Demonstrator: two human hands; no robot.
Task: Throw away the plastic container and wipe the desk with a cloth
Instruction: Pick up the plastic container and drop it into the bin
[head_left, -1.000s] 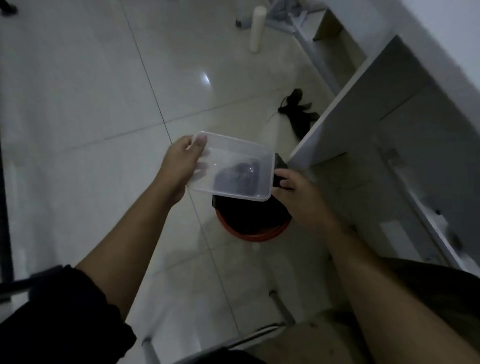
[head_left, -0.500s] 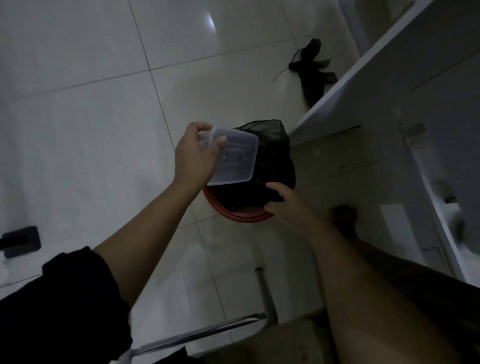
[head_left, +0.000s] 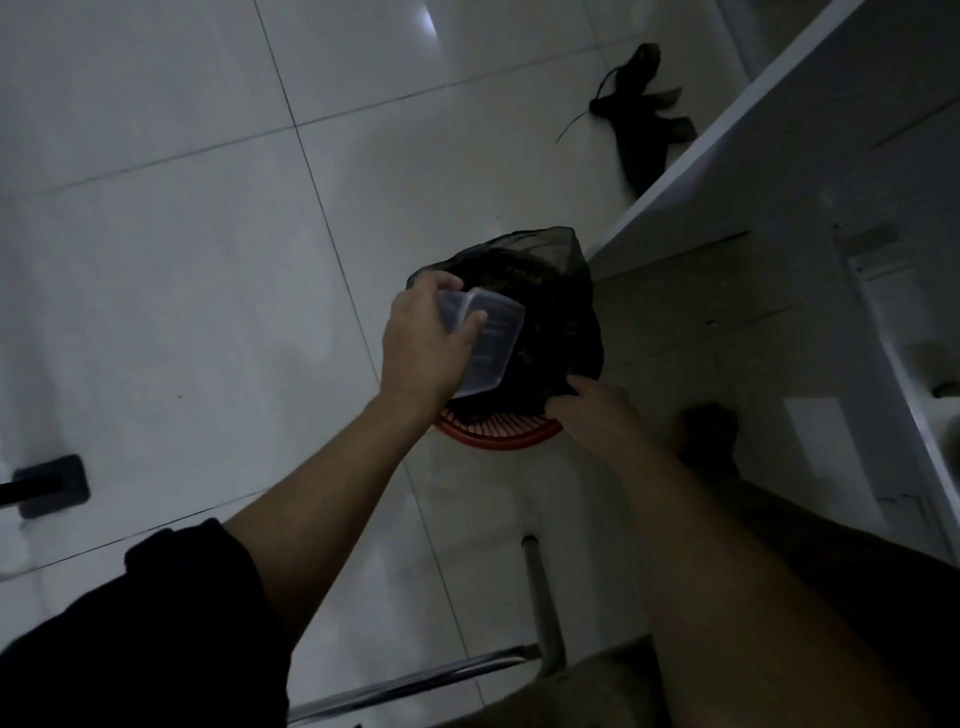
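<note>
My left hand grips a clear plastic container by one short end and holds it tilted over the mouth of a black bin bag. The bag lines a red slatted waste basket that stands on the tiled floor. My right hand pinches the near right edge of the bag and holds it open. No cloth is in view.
The white desk edge runs diagonally at the upper right, just beside the basket. A black object with a cord lies on the floor beyond it. A metal chair frame sits below the basket, and a dark plug block at the left.
My left hand has lowered the container from above the basket into the bag's mouth and tilted it steeper. My right hand has kept hold of the bag's edge.
</note>
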